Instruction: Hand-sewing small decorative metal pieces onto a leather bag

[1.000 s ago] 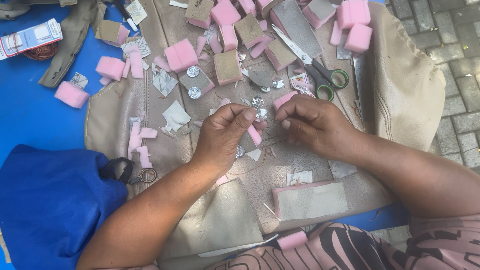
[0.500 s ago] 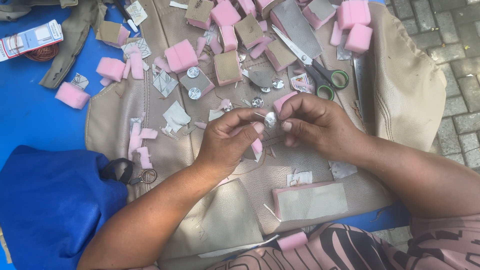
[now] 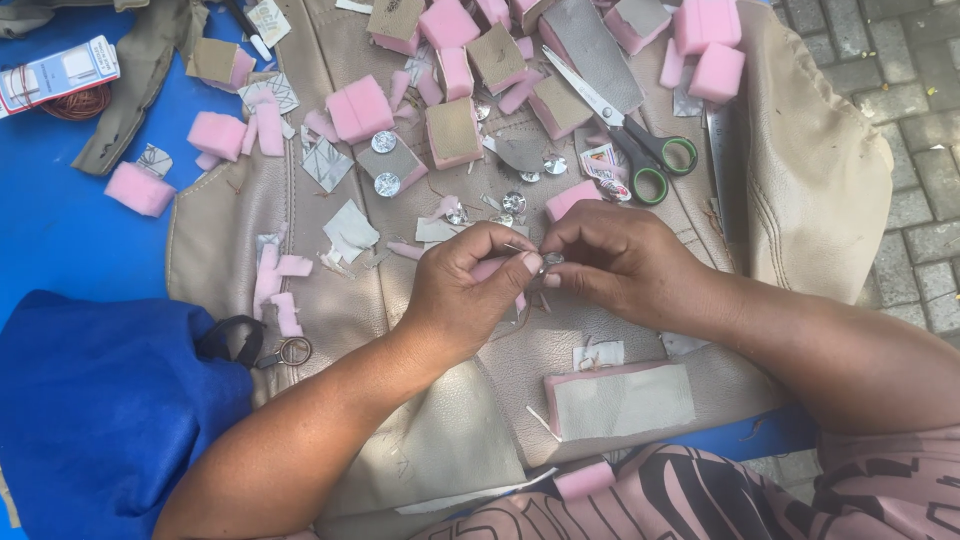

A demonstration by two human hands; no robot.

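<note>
Pinched a small silver button [image 3: 551, 260] between thumb and forefinger of the left hand [image 3: 470, 290], other fingers curled in loosely. Met it from the other side with the right hand [image 3: 625, 265], thumb and fingertips pressed together on the same button, so that both hands touched at the tips. Held it just above the beige leather cover [image 3: 800, 200], not resting on it. Could not tell whether a fine needle or thread ran between the fingertips; too thin and too hidden to say.

Beyond the knuckles, left lying several loose silver discs [image 3: 514, 202] and scraps of pale lining. Further out past the right hand, laid down green-handled scissors [image 3: 640, 150], blades apart. Scattered pink foam blocks [image 3: 360, 110] well beyond both hands, some faced with leather. Nearer the body, below the right wrist, set down a foam-backed leather patch [image 3: 620, 400]. Kept a blue bag [image 3: 90, 400] beside the left forearm.

Judged the grip narrow: held on a smooth, tiny piece by fingertips only, so likely to slip or flip out under a small twist. If dropped among the discs close ahead, hard to pick out again. Judged also that any sharp point hidden there might prick a fingertip.
</note>
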